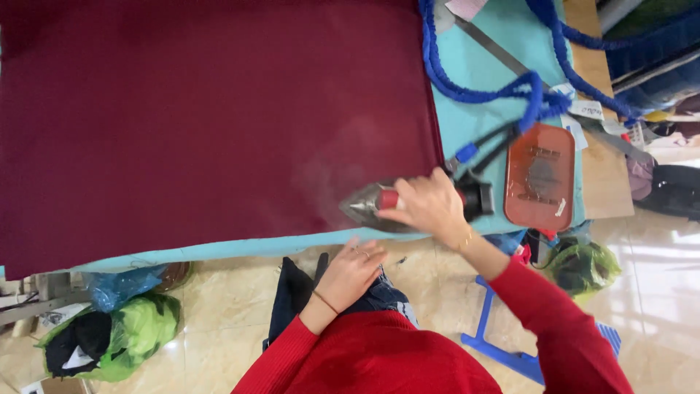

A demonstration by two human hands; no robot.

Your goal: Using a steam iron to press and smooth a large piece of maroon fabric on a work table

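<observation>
Across the table's turquoise cover (481,80), the maroon cloth (204,117) is lying flat. At its five o'clock corner your right hand (430,204) is gripping the steam iron (379,206), puffing vapour; lingering may be scorching the fabric. Your left hand (351,271) is resting loosely curled at the edge, holding nothing. The blue cord (510,87) at one o'clock could be snagging.

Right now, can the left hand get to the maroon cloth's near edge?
Probably yes. The left hand sits open just below the table edge, empty, and nothing lies between it and the maroon cloth. The iron, gripped by the right hand, sits to its right.
</observation>
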